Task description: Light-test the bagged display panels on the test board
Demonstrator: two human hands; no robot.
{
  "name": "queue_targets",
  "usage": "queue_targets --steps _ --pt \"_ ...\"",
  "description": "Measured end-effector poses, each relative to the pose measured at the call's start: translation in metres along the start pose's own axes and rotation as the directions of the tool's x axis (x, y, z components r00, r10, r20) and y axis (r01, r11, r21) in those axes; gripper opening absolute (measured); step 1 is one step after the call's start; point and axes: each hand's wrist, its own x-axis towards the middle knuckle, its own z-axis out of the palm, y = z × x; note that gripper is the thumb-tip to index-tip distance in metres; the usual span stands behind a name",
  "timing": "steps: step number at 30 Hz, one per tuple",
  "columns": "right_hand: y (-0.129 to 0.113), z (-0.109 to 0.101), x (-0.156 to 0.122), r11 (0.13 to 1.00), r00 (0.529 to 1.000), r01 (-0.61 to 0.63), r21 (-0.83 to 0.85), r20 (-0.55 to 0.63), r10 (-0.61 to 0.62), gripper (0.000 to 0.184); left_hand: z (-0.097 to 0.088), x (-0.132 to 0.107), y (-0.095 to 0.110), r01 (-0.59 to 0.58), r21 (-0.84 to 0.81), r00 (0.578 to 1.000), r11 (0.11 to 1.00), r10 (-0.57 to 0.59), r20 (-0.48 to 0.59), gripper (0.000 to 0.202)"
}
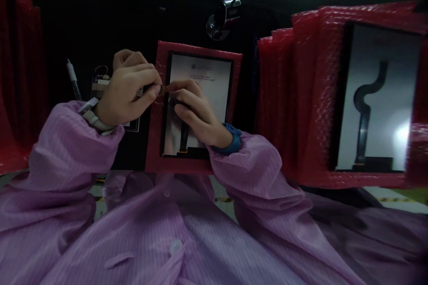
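Note:
A flat display panel (217,98) with a black border lies on a red bubble-wrap sheet (155,142) in front of me. From its lower edge a dark flat flex cable (184,136) runs up beneath my right hand (197,109). The fingers of that hand are curled over the cable, pinching it near its upper end. My left hand (129,89) is closed, thumb and forefinger pinched at a small brownish connector end (162,90) above the panel's left edge. The two hands' fingertips nearly meet there. Whatever else sits inside the left fingers is hidden.
Right of me stands a stack of red bubble-wrap sheets (307,98), with another panel (384,107) and its cable on top. More red wrap (16,75) is at far left. A small circuit board (100,83), a pen (73,78) and a camera-like device on a round base (224,18) are nearby.

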Motion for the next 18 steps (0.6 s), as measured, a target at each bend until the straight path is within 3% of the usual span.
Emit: queue_targets --steps 7,18 --pt "0.012 0.003 0.003 0.978 0.998 0.067 -0.196 -0.004 -0.069 0.027 0.005 0.000 -0.005 -0.014 0.004 0.988 1.000 0.013 0.151 0.026" --pt "0.017 0.009 0.003 0.973 0.999 0.048 -0.226 -0.008 -0.051 0.028 0.004 0.000 -0.006 -0.034 0.006 0.986 0.999 0.032 0.166 0.029"
